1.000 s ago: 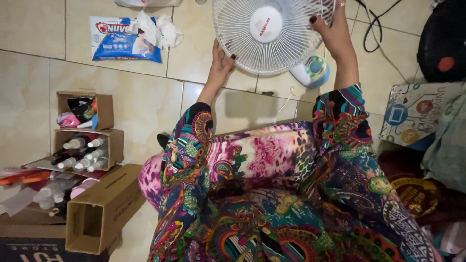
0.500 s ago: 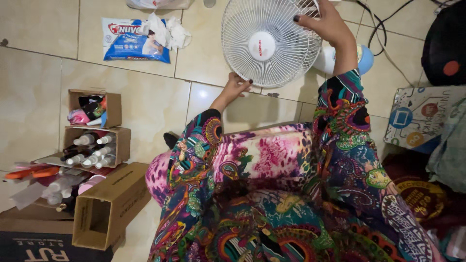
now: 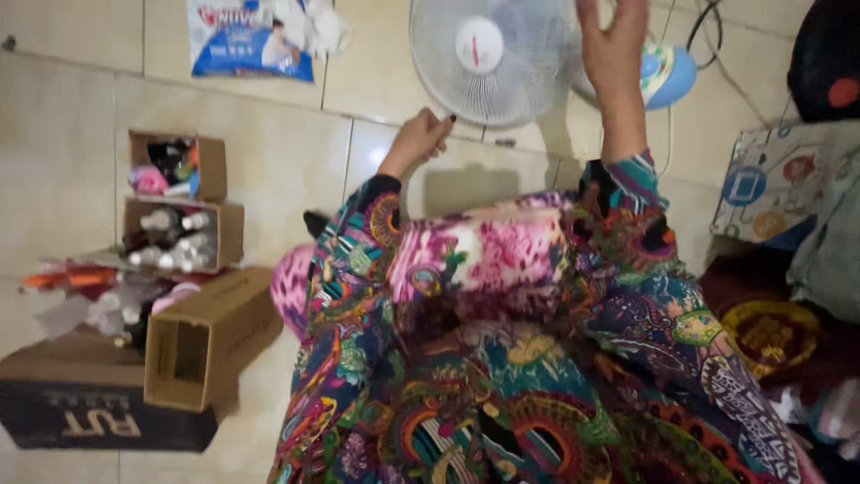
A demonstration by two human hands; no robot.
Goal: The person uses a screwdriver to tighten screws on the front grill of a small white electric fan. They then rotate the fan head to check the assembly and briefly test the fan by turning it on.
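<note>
A white table fan (image 3: 488, 54) with a round wire guard stands on the tiled floor ahead of my knees. My left hand (image 3: 419, 141) hovers just under the guard's lower left rim, fingers loosely curled, a dark-nailed fingertip close to the wire and nothing in its grasp. My right hand (image 3: 614, 49) is raised in front of the fan's right edge with the fingers spread and holds nothing. The fan's blue and white base (image 3: 670, 75) shows behind that hand. Brightly patterned clothing (image 3: 502, 358) covers my arms and lap.
Small cardboard boxes of bottles (image 3: 179, 235) and a long open carton (image 3: 208, 339) sit at the left on a dark box (image 3: 85, 417). A blue plastic packet (image 3: 253, 40) lies at the far left of the fan. Cushions and cloth (image 3: 788, 197) crowd the right; a black cable (image 3: 717, 27) trails behind.
Both hands have come off the fan's guard: the left dropped below the rim, the right lifted with fingers spread. The view has shifted, so the fan sits nearer the top.
</note>
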